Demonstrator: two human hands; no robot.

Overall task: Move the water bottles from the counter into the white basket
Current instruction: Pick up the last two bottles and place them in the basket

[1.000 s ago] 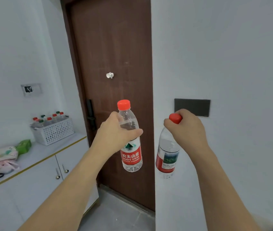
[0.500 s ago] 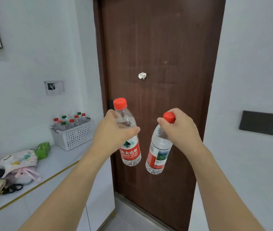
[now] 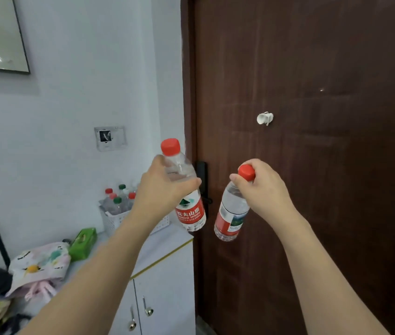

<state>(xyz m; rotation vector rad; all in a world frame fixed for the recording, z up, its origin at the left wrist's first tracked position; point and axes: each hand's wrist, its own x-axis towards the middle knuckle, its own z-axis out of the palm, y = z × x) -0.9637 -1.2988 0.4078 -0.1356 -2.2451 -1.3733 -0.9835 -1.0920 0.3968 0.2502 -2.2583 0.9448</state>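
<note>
My left hand grips a clear water bottle with a red cap and red label around its shoulder, held upright in the air. My right hand holds a second red-capped water bottle by its neck, the body tilting down to the left. Both bottles hang in front of the brown door. The white basket stands on the white counter against the wall, partly hidden behind my left forearm. Several bottles with red and green caps stand in it.
A green packet, a patterned cloth bag and dark items lie on the counter to the left. A brown door with a black handle fills the right. White cabinet doors sit below the counter.
The view has swung left and nearer to the counter; the basket now lies just behind my left hand. Both hands keep their bottles, the right bottle tilting more.
</note>
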